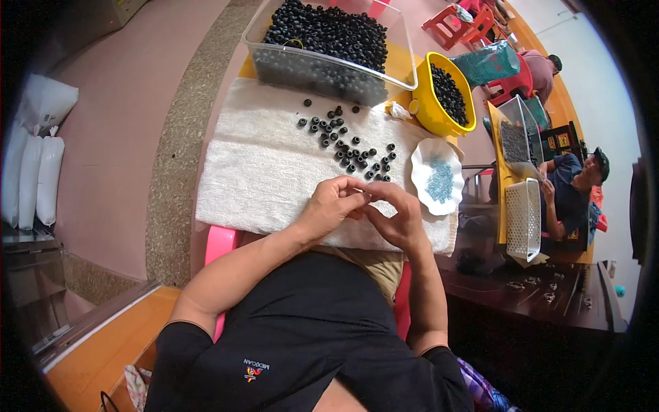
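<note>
My left hand (331, 209) and my right hand (400, 214) meet over the near edge of a white towel (247, 172). Thumbs and forefingers are pinched together at the fingertips. Whatever sits between them is too small or too hidden to make out. Just beyond the fingertips, several small round black pieces with holes (341, 143) lie scattered on the cloth. To the right of my right hand stands a white dish with a wavy rim (420, 180), holding a heap of tiny pale-blue clear bits (440, 180).
Behind the towel is a clear plastic bin (329, 81) full of black pieces. A yellow tub (427, 110) with more of them stands at its right, near crumpled white tissue (399, 111). Further right, another person (573, 182) sits by a white perforated basket (524, 220). White sacks (49, 180) stand far left.
</note>
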`<state>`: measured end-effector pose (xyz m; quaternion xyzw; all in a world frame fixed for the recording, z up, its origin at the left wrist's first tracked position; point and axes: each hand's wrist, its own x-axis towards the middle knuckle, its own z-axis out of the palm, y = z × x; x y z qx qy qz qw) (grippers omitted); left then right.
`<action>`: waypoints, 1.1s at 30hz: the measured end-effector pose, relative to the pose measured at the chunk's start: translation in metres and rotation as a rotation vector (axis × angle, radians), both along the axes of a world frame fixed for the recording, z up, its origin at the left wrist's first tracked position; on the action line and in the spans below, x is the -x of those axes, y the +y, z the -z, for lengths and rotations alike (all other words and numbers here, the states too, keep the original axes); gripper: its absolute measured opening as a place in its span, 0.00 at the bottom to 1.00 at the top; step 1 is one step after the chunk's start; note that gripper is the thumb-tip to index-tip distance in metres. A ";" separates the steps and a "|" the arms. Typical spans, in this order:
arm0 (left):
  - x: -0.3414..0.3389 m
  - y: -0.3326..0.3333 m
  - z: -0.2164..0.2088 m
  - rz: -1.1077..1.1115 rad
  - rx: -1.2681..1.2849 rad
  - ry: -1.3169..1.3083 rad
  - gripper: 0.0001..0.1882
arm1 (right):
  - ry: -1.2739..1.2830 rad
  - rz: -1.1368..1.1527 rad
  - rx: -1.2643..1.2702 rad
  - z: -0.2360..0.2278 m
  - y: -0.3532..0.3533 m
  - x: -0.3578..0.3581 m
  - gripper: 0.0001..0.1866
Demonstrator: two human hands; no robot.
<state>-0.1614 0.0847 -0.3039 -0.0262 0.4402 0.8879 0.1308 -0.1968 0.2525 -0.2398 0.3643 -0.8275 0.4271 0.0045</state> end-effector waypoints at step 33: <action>0.001 -0.004 -0.007 -0.026 0.015 -0.122 0.11 | 0.152 -0.452 -0.946 -0.030 -0.125 0.295 0.27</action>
